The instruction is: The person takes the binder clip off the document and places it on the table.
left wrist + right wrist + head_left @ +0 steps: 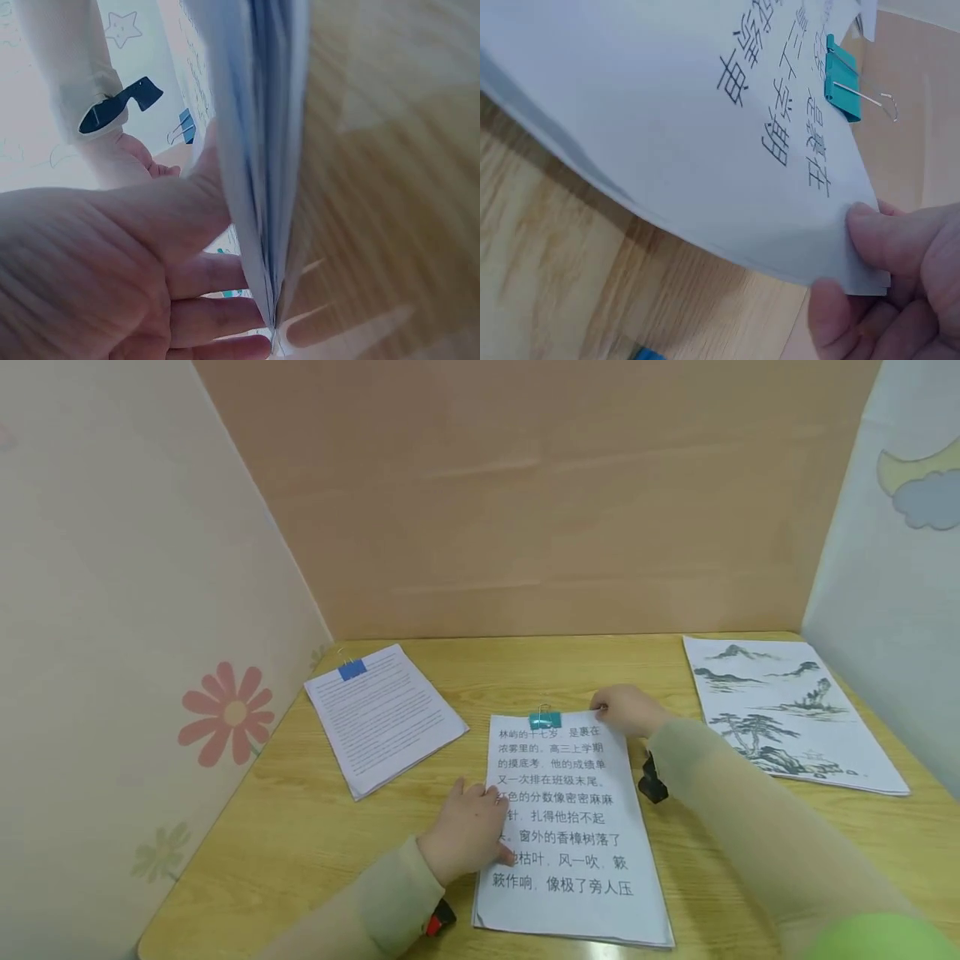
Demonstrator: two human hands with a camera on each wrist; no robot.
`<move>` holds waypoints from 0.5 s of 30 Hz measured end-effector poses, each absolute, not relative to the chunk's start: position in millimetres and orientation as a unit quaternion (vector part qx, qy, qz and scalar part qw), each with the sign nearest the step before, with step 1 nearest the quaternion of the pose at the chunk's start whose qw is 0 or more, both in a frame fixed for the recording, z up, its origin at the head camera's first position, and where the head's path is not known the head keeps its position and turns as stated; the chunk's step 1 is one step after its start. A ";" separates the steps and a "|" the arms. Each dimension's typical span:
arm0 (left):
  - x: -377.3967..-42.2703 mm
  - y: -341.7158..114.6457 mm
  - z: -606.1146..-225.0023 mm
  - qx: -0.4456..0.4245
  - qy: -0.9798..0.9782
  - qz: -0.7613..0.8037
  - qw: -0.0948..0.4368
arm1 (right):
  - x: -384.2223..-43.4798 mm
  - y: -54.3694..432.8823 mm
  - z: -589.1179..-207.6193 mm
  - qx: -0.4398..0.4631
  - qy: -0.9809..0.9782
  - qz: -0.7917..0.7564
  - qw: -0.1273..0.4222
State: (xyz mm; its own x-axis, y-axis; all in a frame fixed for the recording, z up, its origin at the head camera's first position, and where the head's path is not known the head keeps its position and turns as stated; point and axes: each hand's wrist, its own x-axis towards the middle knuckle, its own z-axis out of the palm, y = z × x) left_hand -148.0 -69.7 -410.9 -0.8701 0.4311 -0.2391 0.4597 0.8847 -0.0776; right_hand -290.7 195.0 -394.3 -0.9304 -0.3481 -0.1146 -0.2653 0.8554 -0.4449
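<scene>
A stack of printed paper (570,914) with large Chinese characters lies in front of me, with a teal binder clip (545,721) on its top edge. My right hand (630,710) pinches the stack's top right corner between thumb and fingers; in the right wrist view that corner is lifted and the sheets (667,172) bow. My left hand (468,827) rests at the left edge, covering some characters. Seen from the left wrist, its fairly straight fingers (214,315) touch the layered sheet edges (262,150).
At the back left lies another text stack (382,718) with a blue binder clip (352,669). Sheets with an ink landscape (795,710) lie on the right of the wooden table (300,860). Walls stand left, right and behind.
</scene>
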 end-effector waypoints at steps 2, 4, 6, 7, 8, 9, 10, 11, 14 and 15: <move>-147.9 -72.0 -411.6 0.229 0.965 -0.058 0.112 | -291.0 194.9 -394.3 -0.159 0.956 -0.230 0.092; -148.0 -74.9 -411.8 0.233 0.965 -0.049 0.111 | -290.6 194.4 -394.2 -0.155 0.953 -0.244 0.087; -148.7 -77.7 -411.1 0.239 0.964 -0.039 0.105 | -290.0 194.2 -393.9 -0.153 0.951 -0.257 0.078; -149.2 -78.6 -410.5 0.242 0.964 -0.034 0.104 | -289.8 194.7 -393.6 -0.154 0.950 -0.261 0.074; -150.0 -79.6 -409.7 0.244 0.964 -0.026 0.104 | -289.6 194.9 -393.1 -0.152 0.949 -0.268 0.070; -150.5 -80.3 -408.5 0.246 0.963 -0.018 0.105 | -289.3 195.3 -392.6 -0.150 0.947 -0.276 0.068; -150.9 -80.8 -407.6 0.247 0.963 -0.010 0.107 | -288.8 195.7 -392.0 -0.148 0.946 -0.280 0.066; -151.2 -81.3 -406.5 0.246 0.963 0.000 0.110 | -287.6 196.1 -390.6 -0.145 0.944 -0.287 0.067; -152.7 -82.9 -404.7 0.246 0.962 0.034 0.114 | -285.1 196.6 -387.1 -0.135 0.937 -0.312 0.075; -153.6 -83.5 -404.4 0.247 0.961 0.043 0.112 | -284.4 196.6 -386.0 -0.131 0.935 -0.319 0.078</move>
